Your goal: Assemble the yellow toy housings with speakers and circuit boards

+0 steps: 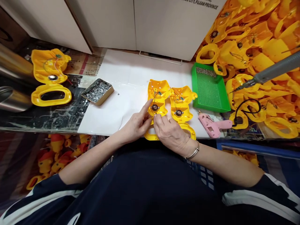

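Left yellow shell: The left yellow shell [162, 86] lay open side up on the white sheet [128, 73], directly under the fingers, its handle loop [152, 137] toward the person and partly covered by the hands.
Left hand: The left hand [137, 126] reached along the shell's left side, index finger stretched toward the round speaker [154, 107], thumb lower down; whether its curled fingers gripped anything could not be told.
Right hand: The right hand [172, 132] had its fingertips drawn together at the shell's near edge, just below the speaker; anything pinched between them was hidden.
Wires: Thin dark wires [154, 97] ran between the speaker and the small circuit board [159, 93]; good handling here likely meant keeping them slack, inside the walls and off the rim.
Pressure: A steadying left finger and small, light right-hand movements seemed best, since tugging could strain the leads.
Right yellow shell: The right yellow shell [181, 92] sat close beside, with its own speaker [178, 112]; the right wrist needed to clear it.
Nearby: The metal tin [106, 95] of silvery parts stood to the left; the green basket [212, 107] and pink tool [211, 125] lay rightward.
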The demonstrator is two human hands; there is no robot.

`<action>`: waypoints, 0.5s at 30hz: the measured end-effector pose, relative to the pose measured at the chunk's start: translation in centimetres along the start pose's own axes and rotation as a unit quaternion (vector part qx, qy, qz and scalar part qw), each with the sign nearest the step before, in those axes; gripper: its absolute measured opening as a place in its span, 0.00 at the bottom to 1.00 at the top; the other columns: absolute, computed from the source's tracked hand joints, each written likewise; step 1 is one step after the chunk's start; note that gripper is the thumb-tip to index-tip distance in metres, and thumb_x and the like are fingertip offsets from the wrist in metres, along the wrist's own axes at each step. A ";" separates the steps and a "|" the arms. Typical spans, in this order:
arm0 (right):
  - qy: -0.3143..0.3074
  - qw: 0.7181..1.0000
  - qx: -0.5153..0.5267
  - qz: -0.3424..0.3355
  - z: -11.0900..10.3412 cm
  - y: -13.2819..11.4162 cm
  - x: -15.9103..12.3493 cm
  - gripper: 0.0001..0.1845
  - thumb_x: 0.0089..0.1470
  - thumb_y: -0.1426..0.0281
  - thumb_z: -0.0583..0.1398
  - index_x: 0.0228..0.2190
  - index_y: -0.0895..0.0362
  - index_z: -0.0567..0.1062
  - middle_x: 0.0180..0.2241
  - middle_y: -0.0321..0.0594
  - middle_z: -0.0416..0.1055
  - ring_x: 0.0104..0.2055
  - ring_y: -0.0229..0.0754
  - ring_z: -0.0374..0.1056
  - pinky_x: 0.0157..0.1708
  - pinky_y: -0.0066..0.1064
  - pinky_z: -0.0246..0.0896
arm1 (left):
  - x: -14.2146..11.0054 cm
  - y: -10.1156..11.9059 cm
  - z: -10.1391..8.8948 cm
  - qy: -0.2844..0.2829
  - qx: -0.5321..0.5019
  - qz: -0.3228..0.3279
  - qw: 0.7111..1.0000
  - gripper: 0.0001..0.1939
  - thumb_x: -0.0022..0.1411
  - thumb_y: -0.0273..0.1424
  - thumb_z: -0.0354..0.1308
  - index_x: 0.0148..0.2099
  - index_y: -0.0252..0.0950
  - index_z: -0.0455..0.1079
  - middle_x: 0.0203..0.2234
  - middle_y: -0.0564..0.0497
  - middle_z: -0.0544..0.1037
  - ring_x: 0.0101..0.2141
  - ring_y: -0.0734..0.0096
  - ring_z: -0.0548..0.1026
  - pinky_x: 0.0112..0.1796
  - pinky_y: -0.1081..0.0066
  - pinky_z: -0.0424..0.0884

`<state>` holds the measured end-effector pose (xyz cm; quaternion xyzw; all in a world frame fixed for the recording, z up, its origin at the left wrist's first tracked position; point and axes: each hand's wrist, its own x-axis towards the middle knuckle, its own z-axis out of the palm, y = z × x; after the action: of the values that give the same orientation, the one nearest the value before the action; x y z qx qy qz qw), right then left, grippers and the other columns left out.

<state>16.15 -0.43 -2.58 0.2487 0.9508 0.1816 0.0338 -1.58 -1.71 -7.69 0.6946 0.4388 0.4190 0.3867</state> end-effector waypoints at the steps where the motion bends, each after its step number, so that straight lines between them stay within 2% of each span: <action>1: -0.012 1.000 -0.004 -0.004 -0.2 -0.2 0.1 0.19 0.64 0.80 0.44 0.43 0.69 0.73 0.40 0.56 0.72 0.36 0.48 0.67 0.30 0.40 0.62 | 0.0 0.0 0.0 -0.003 0.004 0.008 1.000 0.37 0.65 0.24 0.48 0.73 0.33 0.40 0.23 0.59 0.66 0.22 0.77 0.62 0.28 0.75 0.62; 4: -0.028 0.998 0.043 -0.024 -0.3 0.2 0.4 0.19 0.64 0.80 0.44 0.41 0.67 0.74 0.39 0.53 0.73 0.36 0.48 0.68 0.31 0.40 0.64 | 0.0 0.0 -0.2 -0.005 0.031 0.023 0.999 0.37 0.65 0.24 0.48 0.73 0.35 0.39 0.24 0.58 0.68 0.22 0.77 0.64 0.28 0.75 0.64; 7: 0.014 0.984 0.179 -0.003 0.0 2.2 -0.3 0.17 0.64 0.78 0.48 0.47 0.64 0.73 0.43 0.50 0.74 0.41 0.45 0.70 0.35 0.36 0.68 | -0.4 0.1 -0.7 0.007 0.094 0.025 0.995 0.39 0.66 0.25 0.48 0.73 0.34 0.35 0.25 0.56 0.70 0.23 0.76 0.66 0.28 0.75 0.64; 9: 0.090 0.958 0.268 0.053 0.2 3.9 -1.3 0.16 0.64 0.75 0.50 0.50 0.61 0.72 0.45 0.46 0.75 0.45 0.42 0.71 0.40 0.33 0.68 | -0.8 0.2 -1.2 0.010 0.134 0.019 0.991 0.40 0.66 0.26 0.48 0.74 0.33 0.32 0.25 0.56 0.71 0.23 0.76 0.67 0.27 0.75 0.64; 11: 0.159 0.931 0.298 0.134 0.4 5.8 -2.3 0.15 0.65 0.73 0.52 0.48 0.59 0.74 0.43 0.44 0.76 0.44 0.41 0.72 0.42 0.33 0.67 | -1.1 0.4 -1.9 0.002 0.164 0.009 0.986 0.38 0.67 0.28 0.49 0.73 0.33 0.35 0.26 0.55 0.72 0.23 0.75 0.68 0.27 0.75 0.64; 13: 0.180 0.922 0.271 0.208 0.8 7.7 -3.0 0.13 0.65 0.71 0.53 0.45 0.58 0.75 0.41 0.44 0.77 0.42 0.43 0.72 0.41 0.34 0.66 | -1.4 0.5 -2.7 -0.014 0.200 0.003 0.980 0.35 0.68 0.32 0.50 0.72 0.36 0.42 0.28 0.54 0.75 0.23 0.75 0.69 0.27 0.74 0.64; 15: 0.156 0.929 0.223 0.252 1.3 9.2 -3.0 0.13 0.64 0.69 0.53 0.43 0.59 0.77 0.39 0.46 0.77 0.40 0.45 0.72 0.38 0.36 0.63 | -1.3 0.6 -3.4 -0.019 0.256 0.005 0.967 0.30 0.69 0.36 0.51 0.70 0.38 0.51 0.30 0.53 0.76 0.23 0.75 0.70 0.29 0.74 0.65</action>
<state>23.26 6.01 -0.56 0.4495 0.8663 0.0040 -0.2178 -4.85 -2.55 -6.27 0.7801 0.5208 0.2816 0.2024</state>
